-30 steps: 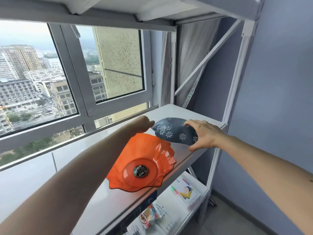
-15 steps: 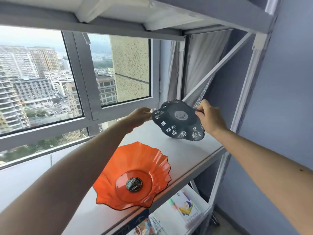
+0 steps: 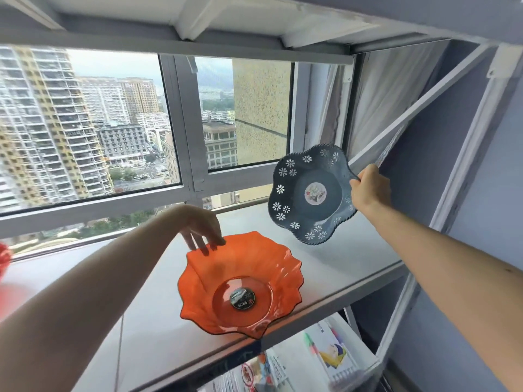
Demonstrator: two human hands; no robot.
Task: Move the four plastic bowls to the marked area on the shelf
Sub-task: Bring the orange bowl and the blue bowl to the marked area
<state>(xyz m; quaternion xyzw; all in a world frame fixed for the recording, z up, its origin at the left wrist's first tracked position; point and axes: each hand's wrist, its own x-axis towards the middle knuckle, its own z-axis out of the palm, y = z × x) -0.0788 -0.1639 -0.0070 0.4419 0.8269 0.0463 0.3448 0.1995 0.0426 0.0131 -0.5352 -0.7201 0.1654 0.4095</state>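
1. the right hand (image 3: 369, 190) pinched the right rim of the blue bowl (image 3: 311, 195), holding it clear of the shelf (image 3: 339, 267) and tilted so its inside faced the camera.
2. the blue bowl had a scalloped edge, white flower cut-outs around its wall and a round sticker at its centre; it hung above the far right part of the shelf, in front of the window frame (image 3: 184, 131).
3. the left hand (image 3: 202, 229) reached over the shelf with fingers loosely spread and pointing down, the fingertips (image 3: 218, 241) touching the far rim of the orange bowl (image 3: 240, 287); whether they gripped the rim could not be told.
4. the orange bowl sat upright on the shelf near its front edge, translucent, with a wavy rim and a dark round label in its base.
5. the two bowls were apart, the blue one up and to the right of the orange one.
6. a red object (image 3: 4, 257) showed partly at the left edge, too cropped to identify.
7. below the shelf, printed booklets (image 3: 331, 352) lay on a lower level.
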